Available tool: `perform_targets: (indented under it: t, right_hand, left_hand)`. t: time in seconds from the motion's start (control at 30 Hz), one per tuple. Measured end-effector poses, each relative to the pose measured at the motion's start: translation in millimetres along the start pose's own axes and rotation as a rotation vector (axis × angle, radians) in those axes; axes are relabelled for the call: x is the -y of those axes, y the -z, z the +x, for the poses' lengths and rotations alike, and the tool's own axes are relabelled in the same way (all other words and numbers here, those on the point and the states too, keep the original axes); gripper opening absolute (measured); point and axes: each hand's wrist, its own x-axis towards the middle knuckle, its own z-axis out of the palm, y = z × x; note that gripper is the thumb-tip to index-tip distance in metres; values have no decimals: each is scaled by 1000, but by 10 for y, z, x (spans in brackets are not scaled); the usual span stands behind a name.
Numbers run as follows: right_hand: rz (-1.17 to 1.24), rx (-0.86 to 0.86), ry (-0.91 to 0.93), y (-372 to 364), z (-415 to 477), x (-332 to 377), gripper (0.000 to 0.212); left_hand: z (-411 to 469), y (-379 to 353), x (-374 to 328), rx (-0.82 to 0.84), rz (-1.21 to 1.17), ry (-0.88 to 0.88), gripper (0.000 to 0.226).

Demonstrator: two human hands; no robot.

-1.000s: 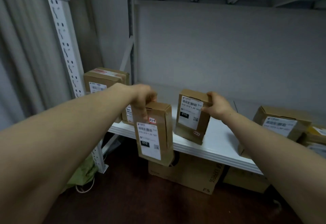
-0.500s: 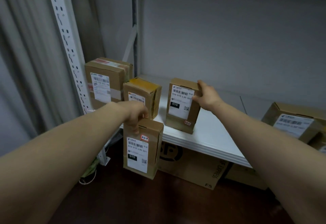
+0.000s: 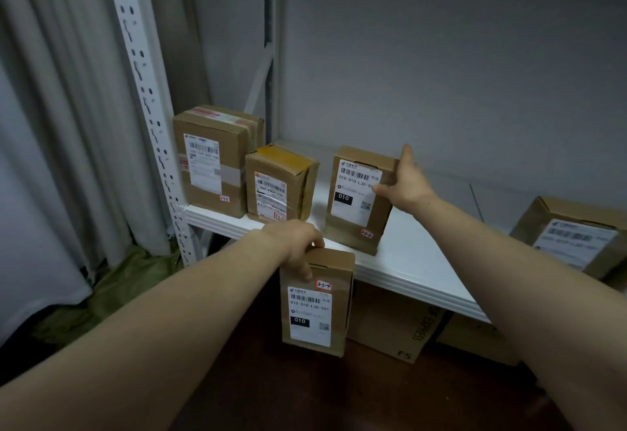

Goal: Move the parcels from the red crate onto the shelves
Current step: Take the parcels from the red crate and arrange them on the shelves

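My left hand (image 3: 298,244) grips the top of a small brown parcel (image 3: 314,308) with a white label marked 010. That parcel hangs upright in front of and below the white shelf (image 3: 410,264) edge. A matching parcel (image 3: 354,200) stands on the shelf, leaning slightly. My right hand (image 3: 405,183) holds its right edge, thumb on the label and fingers behind. The red crate is out of view.
Left on the shelf stand a large taped parcel (image 3: 210,162) and a yellow-taped parcel (image 3: 276,186). Another labelled parcel (image 3: 573,237) lies at the right. Flat cardboard boxes (image 3: 393,325) sit under the shelf. A perforated white post (image 3: 142,91) and a curtain (image 3: 61,125) bound the left.
My left hand has lowered its parcel from shelf height to below the shelf edge. The parcel under my right hand stays on the shelf, and my fingers there have straightened upward.
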Motion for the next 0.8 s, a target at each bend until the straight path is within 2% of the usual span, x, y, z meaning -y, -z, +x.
perform_targets:
  t: [0.1,0.2,0.23,0.27,0.3,0.33,0.4,0.43,0.47,0.6,0.63,0.7,0.73,0.8]
  right_hand:
    - [-23,-127,13,77,-106,-31,88]
    - [-24,-370,90,142,-285,-183,47]
    - [19,-360,103,167,-345,-243,29]
    - [94,-277,99,201,-407,-297,13]
    - [169,-116,71,239,-476,-339,6]
    - [189,105,38,284,-549,-366,10]
    - [56,519,-47,366,-663,-428,48]
    - [-6,627,-83,390,-703,-459,63]
    - [-27,678,-103,412,-729,-499,70]
    - [26,587,-138,571,-766,-592,61]
    - [26,578,-145,648,-766,-597,58]
    - [40,558,-166,832,-760,-608,56]
    - [54,531,-177,926,-756,-608,55]
    - [100,456,-195,1097,-736,-607,51]
  left_hand:
    - [-5,35,-80,-5,-14,-12,69]
    - [18,96,-160,7,-76,-24,68]
    - [39,118,-189,13,-115,-26,69]
    - [62,141,-227,22,-152,-34,69]
    - [85,169,-276,31,-180,-50,68]
    - [114,194,-331,33,-199,-72,66]
    - [151,270,-460,19,-239,-122,62]
    - [163,314,-525,11,-266,-139,62]
    - [177,354,-587,1,-290,-154,62]
    - [185,473,-769,8,-356,-160,61]
    - [161,520,-781,-7,-383,-146,54]
    - [100,641,-722,-27,-472,-75,24]
    - [67,708,-660,-21,-470,-15,20]
    - [-18,834,-484,-17,-277,125,22]
